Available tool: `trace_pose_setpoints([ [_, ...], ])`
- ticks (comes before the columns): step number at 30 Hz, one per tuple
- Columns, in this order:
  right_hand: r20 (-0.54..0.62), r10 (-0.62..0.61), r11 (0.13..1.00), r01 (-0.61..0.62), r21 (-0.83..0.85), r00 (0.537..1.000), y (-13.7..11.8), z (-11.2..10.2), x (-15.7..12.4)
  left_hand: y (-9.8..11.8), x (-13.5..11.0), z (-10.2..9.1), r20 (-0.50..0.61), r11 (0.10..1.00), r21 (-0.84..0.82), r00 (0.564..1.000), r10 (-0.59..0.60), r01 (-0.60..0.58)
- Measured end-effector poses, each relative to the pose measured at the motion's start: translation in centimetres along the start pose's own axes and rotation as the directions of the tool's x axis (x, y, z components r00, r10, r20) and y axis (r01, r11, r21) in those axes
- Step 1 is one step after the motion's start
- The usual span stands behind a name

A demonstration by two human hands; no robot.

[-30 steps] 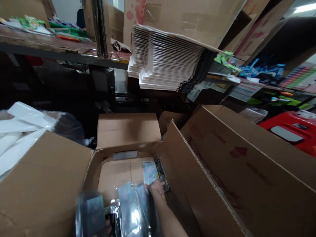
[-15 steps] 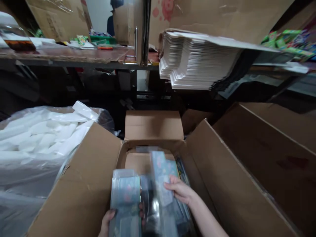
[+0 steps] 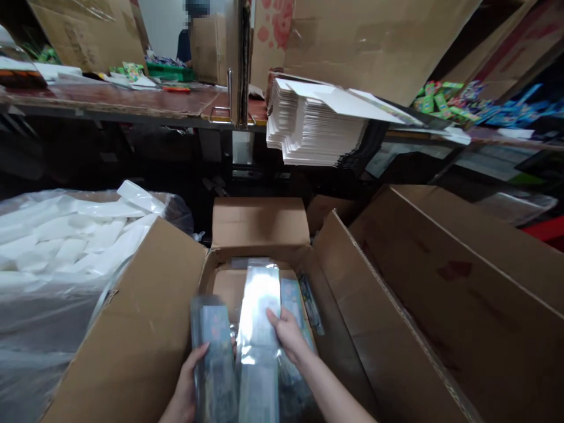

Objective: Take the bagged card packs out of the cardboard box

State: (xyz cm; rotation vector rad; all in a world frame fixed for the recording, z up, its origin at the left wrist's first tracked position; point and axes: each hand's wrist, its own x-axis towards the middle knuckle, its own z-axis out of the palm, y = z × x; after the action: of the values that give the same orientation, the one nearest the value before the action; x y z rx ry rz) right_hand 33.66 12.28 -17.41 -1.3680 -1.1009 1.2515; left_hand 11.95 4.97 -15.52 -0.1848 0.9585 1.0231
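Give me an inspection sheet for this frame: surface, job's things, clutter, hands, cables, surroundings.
Surface: open cardboard box, flaps up, bare cardboard bottom showing at its far end.
Job's things: glossy plastic packets; dark packet in the left hand, shiny packet under the right hand, more packets along the box's right wall.
Clutter: bag of white foam pieces on the left; large empty box on the right.
Hands: left hand grips the dark packet; right hand rests on the shiny packet.
Cables: nothing seen.
Surroundings: bench with a stack of flat white cartons; a person far behind.
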Motion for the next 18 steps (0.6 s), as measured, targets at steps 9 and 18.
trace_pose_setpoints([
  [9,-0.038,-0.147,0.983,0.141,-0.119,0.988,1.0,-1.7,0.1,0.4,0.4,-0.1,0.096,0.994,0.075,0.993,0.071,-0.079],
  [18,-0.026,0.111,0.958,-0.101,0.269,0.993,2.5,-6.3,4.1,0.4,-0.5,0.4,0.098,0.992,0.105,0.993,0.065,-0.075],
])
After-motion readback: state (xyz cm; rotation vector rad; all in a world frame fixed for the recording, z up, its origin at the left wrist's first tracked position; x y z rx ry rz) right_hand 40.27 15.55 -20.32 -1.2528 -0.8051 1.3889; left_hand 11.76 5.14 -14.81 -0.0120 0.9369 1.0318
